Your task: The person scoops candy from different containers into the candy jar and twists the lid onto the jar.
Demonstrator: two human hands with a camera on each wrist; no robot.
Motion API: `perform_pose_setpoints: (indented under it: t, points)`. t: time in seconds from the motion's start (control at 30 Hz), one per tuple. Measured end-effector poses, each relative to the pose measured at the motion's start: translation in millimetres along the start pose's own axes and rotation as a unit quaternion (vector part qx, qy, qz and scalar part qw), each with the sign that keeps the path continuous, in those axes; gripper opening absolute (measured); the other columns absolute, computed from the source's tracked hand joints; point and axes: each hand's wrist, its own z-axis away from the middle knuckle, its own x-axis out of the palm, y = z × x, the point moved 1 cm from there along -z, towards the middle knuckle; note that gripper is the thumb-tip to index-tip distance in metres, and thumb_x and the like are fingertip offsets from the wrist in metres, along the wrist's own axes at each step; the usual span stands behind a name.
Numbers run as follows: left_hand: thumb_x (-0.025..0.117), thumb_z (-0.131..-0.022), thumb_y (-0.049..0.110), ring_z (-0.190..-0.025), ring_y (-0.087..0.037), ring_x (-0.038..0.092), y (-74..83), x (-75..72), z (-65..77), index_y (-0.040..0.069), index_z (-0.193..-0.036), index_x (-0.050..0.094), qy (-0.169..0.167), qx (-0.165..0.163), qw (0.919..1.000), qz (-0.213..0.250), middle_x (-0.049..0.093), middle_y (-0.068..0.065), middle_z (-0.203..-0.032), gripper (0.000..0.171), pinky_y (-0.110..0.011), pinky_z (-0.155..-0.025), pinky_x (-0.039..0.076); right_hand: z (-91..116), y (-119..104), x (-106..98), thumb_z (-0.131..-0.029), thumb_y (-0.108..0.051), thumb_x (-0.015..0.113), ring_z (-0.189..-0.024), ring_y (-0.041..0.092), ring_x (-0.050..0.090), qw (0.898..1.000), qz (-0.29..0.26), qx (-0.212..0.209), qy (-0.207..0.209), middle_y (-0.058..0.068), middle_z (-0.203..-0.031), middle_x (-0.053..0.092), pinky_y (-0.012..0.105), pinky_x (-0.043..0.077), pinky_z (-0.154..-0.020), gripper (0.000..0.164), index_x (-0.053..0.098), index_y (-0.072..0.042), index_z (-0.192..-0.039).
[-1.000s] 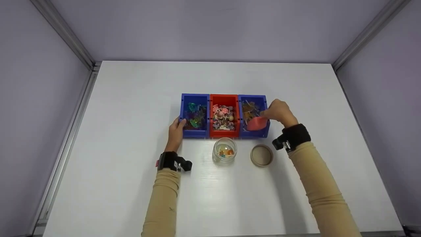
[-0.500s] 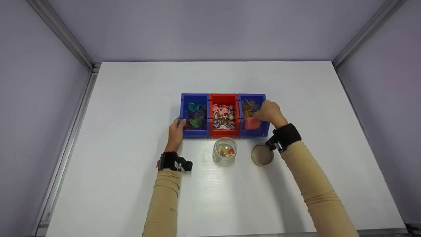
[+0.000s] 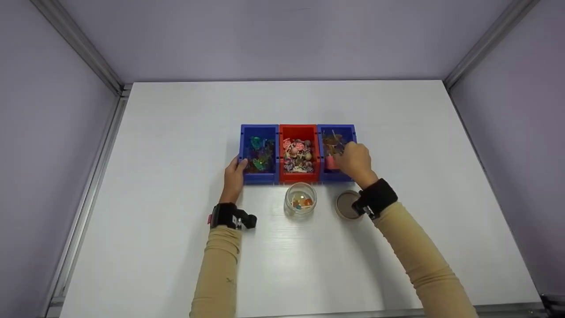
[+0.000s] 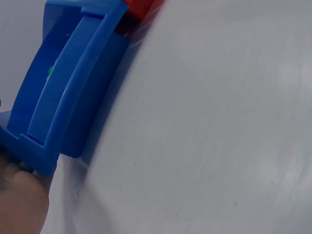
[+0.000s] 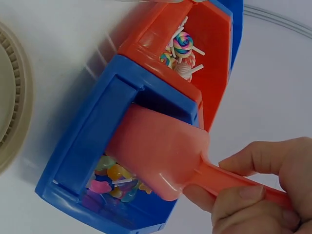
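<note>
- The step in hand looks like scooping: the right hand [image 3: 355,164] has its fingers curled round the handle of the pink scoop [image 5: 161,148], whose blade dips into the blue bin [image 3: 335,177] nearest the table's [image 3: 167,145] right edge.
- The next move probably calls for lifting the scoop level, clear of the bin walls; its load cannot be seen.
- The left hand [image 3: 234,179] grips the end wall of the other blue bin [image 3: 260,178], toward the left edge.
- The red bin [image 3: 298,177] sits between.
- Toward the near edge stands an open glass jar [image 3: 300,198]; the lid [image 3: 345,205], partly under the wrist camera [image 3: 363,206], could get knocked.
</note>
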Motion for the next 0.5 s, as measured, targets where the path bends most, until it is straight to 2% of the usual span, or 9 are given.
perform_pose_setpoints:
  t: [0.07,0.13,0.3,0.5]
  points:
    - [0.040,-0.104,0.030,-0.149,-0.029,0.028,0.2,0.1,-0.1,0.000,-0.150,0.031,-0.002,-0.001,1.0000,0.000,0.036,-0.017,-0.156,0.055,-0.042,-0.124,0.025,-1,1,0,-0.085,-0.023,0.062,-0.069,0.025,0.053,1.000,-0.005,0.003,0.010,0.031,-0.090,0.068,0.050,0.055,-0.065,0.030,0.059,0.003,-0.069]
    - [0.040,-0.104,0.031,-0.148,-0.028,0.029,0.3,0.3,-0.5,0.001,-0.149,0.031,-0.002,-0.001,1.0000,0.001,0.036,-0.016,-0.155,0.055,-0.041,-0.124,0.025,-2,3,-2,-0.085,-0.025,0.062,-0.071,0.026,0.054,1.000,-0.008,0.013,0.002,0.031,-0.093,0.069,0.051,0.056,-0.068,0.032,0.063,0.006,-0.075]
    - [0.040,-0.104,0.029,-0.148,-0.028,0.029,0.2,0.3,-0.9,0.000,-0.149,0.033,0.000,-0.001,1.0000,0.006,0.037,-0.017,-0.155,0.054,-0.041,-0.124,0.025,-7,2,-11,-0.086,-0.029,0.063,-0.078,0.027,0.055,0.998,0.006,0.031,-0.049,0.031,-0.103,0.068,0.049,0.056,-0.073,0.043,0.066,0.012,-0.098]
    - [0.040,-0.104,0.029,-0.148,-0.029,0.029,0.1,0.6,-0.9,-0.001,-0.149,0.032,0.000,0.002,1.0000,0.003,0.036,-0.018,-0.155,0.054,-0.042,-0.124,0.025,-11,-3,-17,-0.086,-0.028,0.063,-0.085,0.029,0.058,0.995,0.020,0.039,-0.094,0.029,-0.110,0.066,0.045,0.056,-0.077,0.047,0.063,0.014,-0.108]
